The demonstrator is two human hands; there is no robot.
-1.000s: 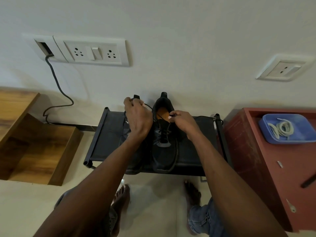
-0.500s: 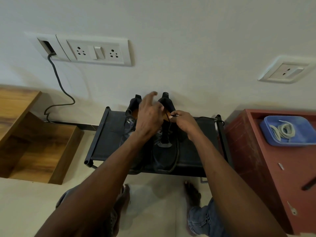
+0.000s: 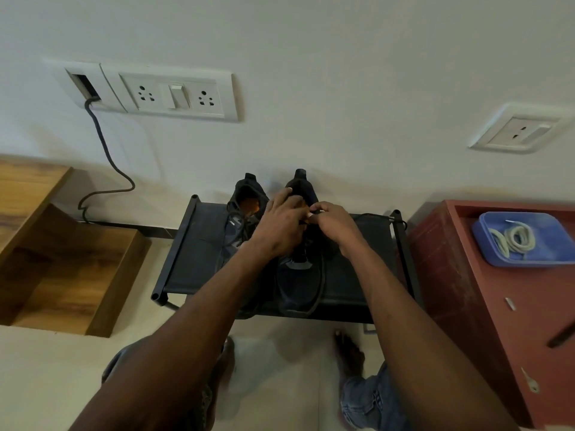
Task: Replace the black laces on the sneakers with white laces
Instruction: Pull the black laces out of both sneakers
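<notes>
1. Now the person is unlacing the right-hand sneaker (image 3: 298,269) on the black rack (image 3: 193,262), the right hand (image 3: 337,227) pinching the black lace at the collar.
2. Next, that lace needs drawing out; white laces (image 3: 513,241) are waiting in the blue tray (image 3: 485,244).
3. Since a moment ago, the left hand (image 3: 280,227) is crossing from the left sneaker (image 3: 245,203), fingers curled there; its grasp cannot be told.

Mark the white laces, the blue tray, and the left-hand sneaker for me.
white laces (image 3: 515,240), head view, on the coiled loops.
blue tray (image 3: 547,227), head view, on its bare floor near the far corner.
left-hand sneaker (image 3: 247,189), head view, on the heel collar.
</notes>
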